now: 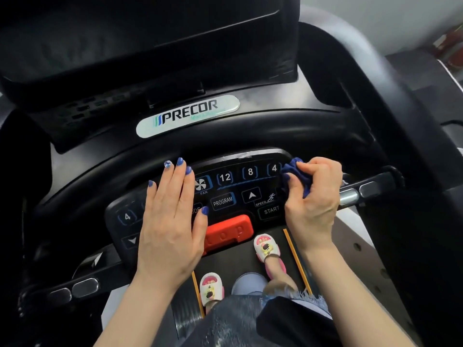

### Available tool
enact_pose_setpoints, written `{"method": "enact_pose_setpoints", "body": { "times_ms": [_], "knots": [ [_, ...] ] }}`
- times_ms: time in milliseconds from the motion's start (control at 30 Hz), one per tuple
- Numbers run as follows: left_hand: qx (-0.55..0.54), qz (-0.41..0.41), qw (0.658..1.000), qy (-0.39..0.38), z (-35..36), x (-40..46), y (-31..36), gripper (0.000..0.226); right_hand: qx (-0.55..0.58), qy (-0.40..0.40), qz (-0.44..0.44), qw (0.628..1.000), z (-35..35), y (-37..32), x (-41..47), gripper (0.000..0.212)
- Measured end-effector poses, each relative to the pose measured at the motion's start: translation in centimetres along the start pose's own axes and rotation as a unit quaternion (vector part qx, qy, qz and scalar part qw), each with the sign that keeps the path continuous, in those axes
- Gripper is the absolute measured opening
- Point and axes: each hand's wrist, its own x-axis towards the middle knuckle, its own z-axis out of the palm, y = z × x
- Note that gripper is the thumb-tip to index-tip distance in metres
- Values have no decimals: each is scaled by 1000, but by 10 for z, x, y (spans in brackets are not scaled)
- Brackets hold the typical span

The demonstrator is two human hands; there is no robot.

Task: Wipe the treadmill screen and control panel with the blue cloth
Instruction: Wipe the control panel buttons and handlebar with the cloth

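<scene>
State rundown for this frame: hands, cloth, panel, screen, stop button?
left hand: flat, fingers straight, resting on the control panel's left half.
right hand: fingers curled round the blue cloth.
blue cloth: bunched, pressed against the panel's right edge near the 4 key.
control panel: key labels readable, left part covered by the hand.
screen: dark.
red stop button: untouched, left thumb beside it.

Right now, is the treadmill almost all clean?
Hard to say what's done; no wiped patch shows. In hand: the right hand grips the cloth at the panel's right edge, while the left hand rests flat on it. Likely left: the buttons under that hand, maybe the screen too.
</scene>
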Motion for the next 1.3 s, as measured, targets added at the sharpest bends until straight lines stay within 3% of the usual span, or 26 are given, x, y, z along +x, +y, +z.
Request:
{"method": "enact_pose_setpoints", "body": {
  "times_ms": [600, 833, 967, 1167, 1300],
  "knots": [
    [-18, 0, 1000, 6, 1, 1, -3, 60, -18, -26, -27, 999, 2, -14, 23, 11],
    [-20, 2, 1000, -7, 0, 2, -1, 61, -11, -97, -91, 991, -14, -3, 35, 16],
    [-9, 10, 1000, -14, -4, 1, -5, 61, -27, -83, -103, 991, -2, -16, 43, 14],
    [-7, 4, 1000, -12, -2, -4, -6, 61, -47, -99, -194, 975, -3, -14, 40, 16],
    [-9, 7, 1000, -5, -1, -3, -8, 61, -51, -81, -162, 982, 12, -25, 43, 12]
  ]
}}
